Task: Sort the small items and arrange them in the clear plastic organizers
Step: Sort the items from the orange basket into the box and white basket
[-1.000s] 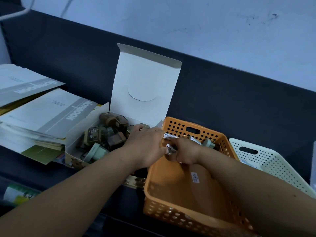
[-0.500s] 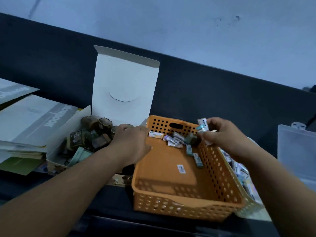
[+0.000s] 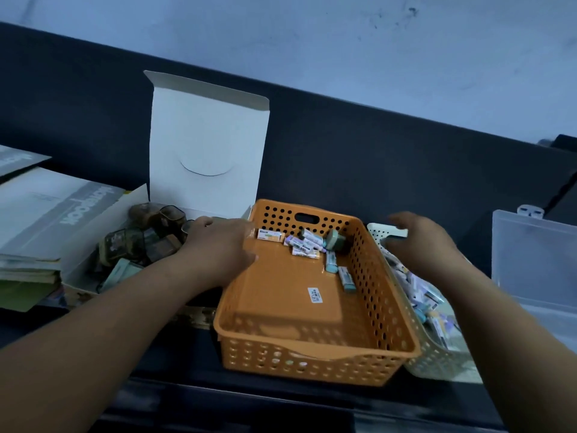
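Left hand (image 3: 218, 245), fingers relaxed, rests between the cardboard box (image 3: 206, 145) of dark cases (image 3: 125, 245) and the orange basket (image 3: 281, 292) holding small items (image 3: 304, 243). Right hand (image 3: 418, 242), blurred, grip unclear, hovers over the item-filled white basket (image 3: 437, 360); clear organizer (image 3: 537, 260) beside.

In centre basket (image 3: 312, 367), far end: small items (image 3: 304, 243); open carton (image 3: 206, 145) left; second basket (image 3: 437, 360) right; clear organizer (image 3: 537, 260) farther right.

Orange perforated basket (image 3: 368, 295), cream dotted basket (image 3: 437, 360), white box flap (image 3: 206, 142), possibly camouflage-patterned cases (image 3: 125, 248), clear organizer (image 3: 537, 260).
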Action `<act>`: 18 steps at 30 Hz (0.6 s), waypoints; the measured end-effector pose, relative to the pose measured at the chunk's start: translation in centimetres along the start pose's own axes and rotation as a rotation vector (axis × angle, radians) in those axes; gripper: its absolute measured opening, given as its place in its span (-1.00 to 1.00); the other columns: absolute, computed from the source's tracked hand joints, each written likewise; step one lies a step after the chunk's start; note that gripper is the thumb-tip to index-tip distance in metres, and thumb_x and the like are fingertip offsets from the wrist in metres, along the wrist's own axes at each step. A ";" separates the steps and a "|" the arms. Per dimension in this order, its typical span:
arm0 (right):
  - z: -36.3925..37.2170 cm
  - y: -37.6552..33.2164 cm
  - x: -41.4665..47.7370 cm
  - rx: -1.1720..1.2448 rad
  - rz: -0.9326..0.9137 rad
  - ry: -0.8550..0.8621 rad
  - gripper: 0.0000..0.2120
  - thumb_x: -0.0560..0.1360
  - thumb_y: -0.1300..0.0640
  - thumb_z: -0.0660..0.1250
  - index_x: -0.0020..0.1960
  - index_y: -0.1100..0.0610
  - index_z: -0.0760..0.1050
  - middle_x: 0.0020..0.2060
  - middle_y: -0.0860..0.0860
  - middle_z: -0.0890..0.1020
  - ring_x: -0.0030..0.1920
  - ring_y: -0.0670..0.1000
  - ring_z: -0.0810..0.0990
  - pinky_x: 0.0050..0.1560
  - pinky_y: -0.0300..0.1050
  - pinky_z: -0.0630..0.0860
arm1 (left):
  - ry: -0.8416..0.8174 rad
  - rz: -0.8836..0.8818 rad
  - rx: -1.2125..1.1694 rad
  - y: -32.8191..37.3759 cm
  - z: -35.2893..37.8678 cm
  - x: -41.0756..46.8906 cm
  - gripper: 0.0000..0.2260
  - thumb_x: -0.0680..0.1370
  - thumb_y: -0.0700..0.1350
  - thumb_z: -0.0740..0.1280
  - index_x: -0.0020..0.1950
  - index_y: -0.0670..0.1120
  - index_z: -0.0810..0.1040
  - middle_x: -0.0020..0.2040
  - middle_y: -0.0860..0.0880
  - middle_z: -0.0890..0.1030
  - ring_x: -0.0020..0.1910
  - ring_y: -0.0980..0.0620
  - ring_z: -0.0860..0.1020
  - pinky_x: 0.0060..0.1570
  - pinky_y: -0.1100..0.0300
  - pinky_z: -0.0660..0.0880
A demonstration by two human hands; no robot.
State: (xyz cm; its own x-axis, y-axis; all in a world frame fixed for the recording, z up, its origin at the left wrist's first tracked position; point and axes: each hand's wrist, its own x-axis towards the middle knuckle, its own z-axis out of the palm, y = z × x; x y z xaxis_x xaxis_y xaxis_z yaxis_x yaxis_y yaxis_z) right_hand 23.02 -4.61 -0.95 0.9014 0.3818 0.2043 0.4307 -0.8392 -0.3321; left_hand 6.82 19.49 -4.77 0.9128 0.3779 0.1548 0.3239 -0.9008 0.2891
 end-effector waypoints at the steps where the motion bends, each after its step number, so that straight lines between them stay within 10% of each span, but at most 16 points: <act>1: 0.2 -1.2 0.3 0.021 -0.077 0.012 -0.54 0.51 0.07 0.38 0.39 0.03 0.41 0.30 -0.01 0.52 0.18 0.05 0.54 -0.01 -0.16 0.47 | -0.002 -0.005 -0.005 0.0 0.0 0.0 -0.61 0.56 0.07 0.25 0.39 0.16 0.35 0.31 0.06 0.49 0.32 0.02 0.40 0.39 0.04 0.06; 7: 3.9 -7.3 3.4 -0.096 -0.348 -0.366 -0.59 0.51 0.02 0.37 0.34 0.00 0.46 0.19 -0.04 0.56 0.15 0.00 0.53 0.08 -0.10 0.49 | -0.009 -0.023 0.033 0.0 0.0 0.2 -0.59 0.55 0.09 0.24 0.38 0.07 0.34 0.35 0.03 0.45 0.35 0.04 0.36 0.38 0.04 0.05; 10: 5.9 -8.7 5.0 -0.300 -0.370 -0.463 -0.88 0.53 0.02 0.31 0.01 0.04 0.49 -0.10 -0.03 0.53 -0.08 0.01 0.51 -0.26 -0.14 0.38 | -0.015 -0.021 0.020 -0.2 0.0 0.1 -0.53 0.56 0.08 0.24 0.45 0.06 0.27 0.42 0.04 0.39 0.40 0.04 0.31 0.40 0.05 0.01; 18: 9.3 -8.5 6.1 -0.469 -0.450 -0.402 -0.54 0.39 -0.18 0.43 0.16 0.02 0.43 -0.01 0.00 0.45 -0.04 0.03 0.48 -0.14 -0.08 0.40 | -0.014 -0.032 0.015 -0.3 0.2 0.1 -0.49 0.57 0.11 0.22 0.49 0.05 0.22 0.47 0.06 0.33 0.42 0.06 0.28 0.43 0.06 -0.05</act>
State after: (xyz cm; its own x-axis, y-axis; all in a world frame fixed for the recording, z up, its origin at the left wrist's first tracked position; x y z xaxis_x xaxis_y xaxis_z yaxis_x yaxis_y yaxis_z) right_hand 25.32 8.47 -5.46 0.6291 0.7621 -0.1530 0.7771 -0.6118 0.1478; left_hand 6.88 19.70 -5.06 0.9055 0.4032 0.1325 0.3562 -0.8916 0.2796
